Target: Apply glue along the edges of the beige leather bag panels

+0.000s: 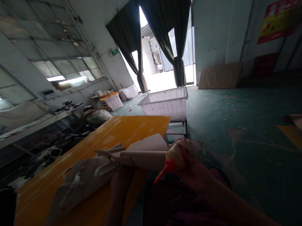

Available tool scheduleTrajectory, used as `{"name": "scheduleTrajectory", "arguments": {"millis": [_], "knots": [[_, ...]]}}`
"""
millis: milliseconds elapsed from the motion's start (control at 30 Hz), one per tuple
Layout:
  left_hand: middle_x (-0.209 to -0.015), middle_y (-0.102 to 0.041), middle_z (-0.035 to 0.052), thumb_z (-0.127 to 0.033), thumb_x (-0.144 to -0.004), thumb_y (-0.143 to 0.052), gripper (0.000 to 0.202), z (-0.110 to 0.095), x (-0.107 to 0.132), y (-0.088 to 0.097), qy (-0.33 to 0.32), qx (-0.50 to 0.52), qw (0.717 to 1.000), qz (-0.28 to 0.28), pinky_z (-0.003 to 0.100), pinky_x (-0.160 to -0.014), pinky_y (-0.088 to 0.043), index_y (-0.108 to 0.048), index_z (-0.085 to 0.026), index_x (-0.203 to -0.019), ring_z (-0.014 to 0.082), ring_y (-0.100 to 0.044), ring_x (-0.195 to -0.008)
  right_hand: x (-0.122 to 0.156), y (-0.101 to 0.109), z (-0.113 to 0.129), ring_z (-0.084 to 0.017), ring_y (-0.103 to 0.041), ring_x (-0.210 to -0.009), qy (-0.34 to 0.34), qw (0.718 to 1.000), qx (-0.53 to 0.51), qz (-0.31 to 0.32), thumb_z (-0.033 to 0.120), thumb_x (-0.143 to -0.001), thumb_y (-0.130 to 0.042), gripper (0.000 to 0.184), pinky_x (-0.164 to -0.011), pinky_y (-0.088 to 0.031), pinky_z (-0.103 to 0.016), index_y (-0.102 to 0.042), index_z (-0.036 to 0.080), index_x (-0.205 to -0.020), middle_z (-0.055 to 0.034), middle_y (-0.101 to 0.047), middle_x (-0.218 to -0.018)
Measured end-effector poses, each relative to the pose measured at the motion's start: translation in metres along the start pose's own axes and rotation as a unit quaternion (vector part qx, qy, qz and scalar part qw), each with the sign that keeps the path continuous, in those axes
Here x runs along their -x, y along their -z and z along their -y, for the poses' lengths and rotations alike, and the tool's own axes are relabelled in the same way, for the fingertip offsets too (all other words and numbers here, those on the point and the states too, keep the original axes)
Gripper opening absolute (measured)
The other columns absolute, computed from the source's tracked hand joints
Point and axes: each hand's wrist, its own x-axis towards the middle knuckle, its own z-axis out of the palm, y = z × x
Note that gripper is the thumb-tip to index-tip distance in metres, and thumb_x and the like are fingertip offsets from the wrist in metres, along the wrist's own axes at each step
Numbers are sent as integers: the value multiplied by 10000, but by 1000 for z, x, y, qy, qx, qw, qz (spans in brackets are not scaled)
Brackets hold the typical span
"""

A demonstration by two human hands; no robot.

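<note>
My right hand (190, 166) is wrapped round a glue bottle (173, 155) whose red nozzle (163, 170) points down and left, just below a folded grey card piece (145, 156). My left hand (122, 182) reaches up under that grey piece and holds it from below; its fingers are mostly hidden in shadow. The piece lies over the near right edge of an orange table (121, 127). To its left, more grey pieces with handle-like loops (79, 182) lie flat on the table.
A white plastic bin on a metal frame (165, 104) stands past the table's far end. Cluttered benches (41, 121) run along the left wall. Green floor (241, 115) stretches right, with a cardboard sheet (219, 76) against the far wall and a curtained doorway (159, 69).
</note>
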Motion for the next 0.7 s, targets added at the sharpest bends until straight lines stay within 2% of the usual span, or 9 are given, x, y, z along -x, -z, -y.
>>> {"name": "scheduleTrajectory", "arguments": {"millis": [100, 167, 233, 333, 400, 467, 533, 600, 700], "knots": [[-1208, -778, 215, -379, -919, -647, 308, -4, 9, 1, -15, 28, 1000, 0, 412, -849, -526, -834, -176, -1056, 408, -736, -1125, 2, -2, -3, -248, -750, -936, -29, 999, 5, 16, 328, -773, -924, 364, -782, -646, -352, -733, 186, -1048, -72, -784, -1030], [-1173, -794, 199, -343, -856, -696, 283, 0, 21, 13, -36, 45, 998, -6, 431, -876, -535, -855, -203, -1043, 425, -731, -1140, 2, -3, -5, -239, -744, -935, -23, 1000, 3, 11, 305, -752, -937, 368, -804, -644, -347, -734, 196, -1038, -61, -782, -1023], [-1044, -822, 161, -386, -831, -713, 244, 6, 36, 37, -68, 68, 995, -12, 397, -793, -547, -870, -242, -950, 393, -768, -1009, 3, -3, -8, -229, -738, -929, -14, 1000, -7, -7, 294, -715, -959, 405, -817, -640, -341, -737, 206, -1043, -53, -781, -1038], [-766, -786, 93, -551, -860, -669, 355, 12, 52, 91, -131, 135, 981, -41, 319, -630, -520, -845, -250, -794, 268, -727, -696, 2, 0, -14, -221, -729, -901, -6, 999, -19, -29, 292, -628, -1005, 497, -805, -638, -333, -743, 208, -1042, -54, -778, -1051], [-684, -742, 69, -634, -835, -669, 430, 9, 47, 125, -140, 180, 972, -57, 305, -608, -526, -824, -241, -756, 234, -680, -630, 0, 5, -21, -211, -723, -867, -11, 999, -30, -36, 303, -583, -1025, 536, -796, -637, -329, -748, 205, -1031, -54, -777, -1050], [-644, -712, 63, -698, -783, -688, 488, 4, 27, 144, -109, 224, 968, -41, 300, -576, -516, -805, -226, -750, 225, -658, -602, -1, 11, -29, -198, -721, -850, -20, 998, -40, -46, 324, -571, -1031, 540, -803, -635, -319, -749, 208, -1018, -47, -778, -1052], [-736, -744, 72, -709, -656, -787, 523, 1, -2, 139, -52, 266, 962, 15, 288, -565, -499, -793, -212, -820, 230, -673, -651, -1, 16, -38, -205, -731, -869, -41, 997, -41, -56, 350, -565, -1037, 549, -810, -634, -322, -748, 201, -1008, -56, -780, -1060], [-854, -763, 84, -661, -509, -895, 621, 3, -28, 113, 75, 303, 943, 116, 291, -560, -505, -769, -207, -914, 239, -686, -687, 0, 20, -48, -215, -738, -877, -66, 995, -33, -64, 347, -530, -1053, 563, -806, -633, -329, -742, 192, -972, -62, -782, -1038], [-892, -726, 114, -629, -598, -904, 603, 12, -51, 60, 285, 333, 857, 272, 364, -566, -560, -696, -180, -940, 273, -699, -692, 0, 24, -63, -208, -734, -834, -71, 995, -30, -70, 328, -481, -1066, 563, -799, -627, -333, -729, 193, -911, -33, -779, -948]]}}
